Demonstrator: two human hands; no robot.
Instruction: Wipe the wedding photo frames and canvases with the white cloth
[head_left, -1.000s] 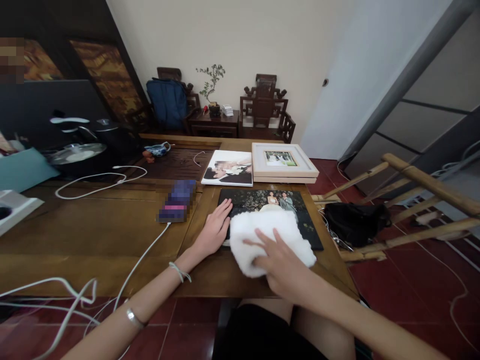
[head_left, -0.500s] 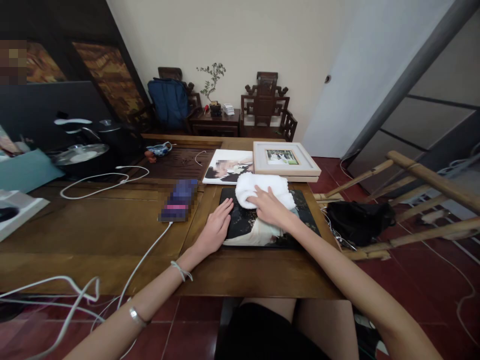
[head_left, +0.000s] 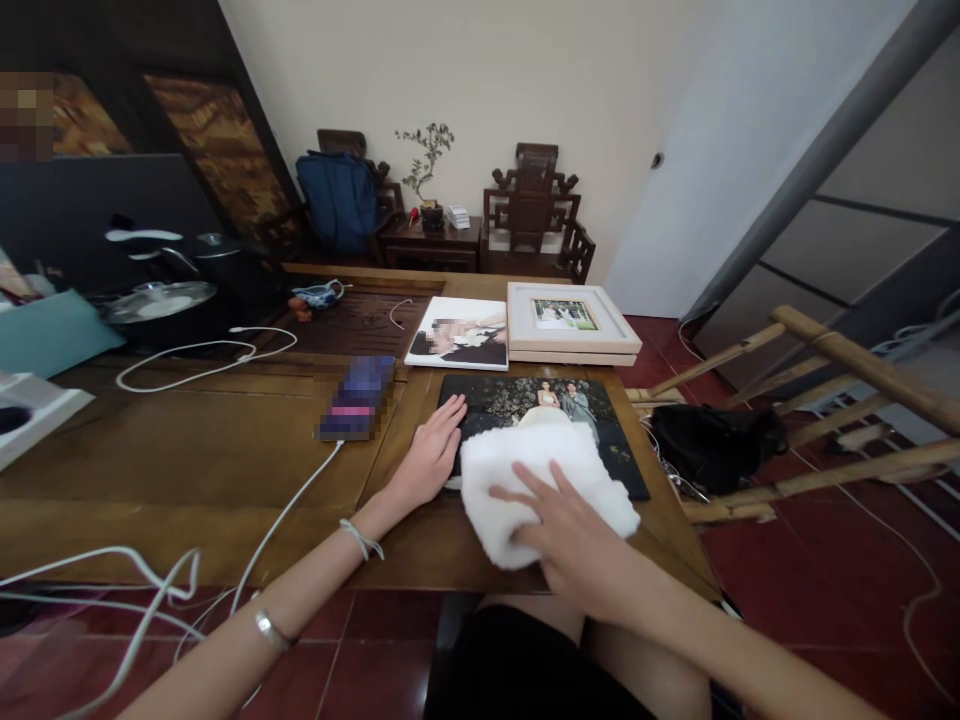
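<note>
A dark photo print [head_left: 525, 410] of a couple lies flat on the wooden table [head_left: 225, 450] in front of me. My left hand [head_left: 429, 460] rests flat on the print's left edge, fingers spread. My right hand [head_left: 559, 530] presses a white fluffy cloth [head_left: 540, 475] onto the near part of the print, at the table's front edge. The cloth hides the print's lower half.
Behind the print lie a second photo print [head_left: 459, 334] and a stack of white picture frames [head_left: 570, 322]. A phone [head_left: 356, 398] with a white charging cable [head_left: 277, 520] lies to the left. Pots [head_left: 161, 290] stand at far left. A bamboo chair [head_left: 810, 420] holding a black bag [head_left: 709, 440] is on the right.
My right hand has dragged the cloth from the print's far edge back to its near edge. My left hand has stayed in place.
</note>
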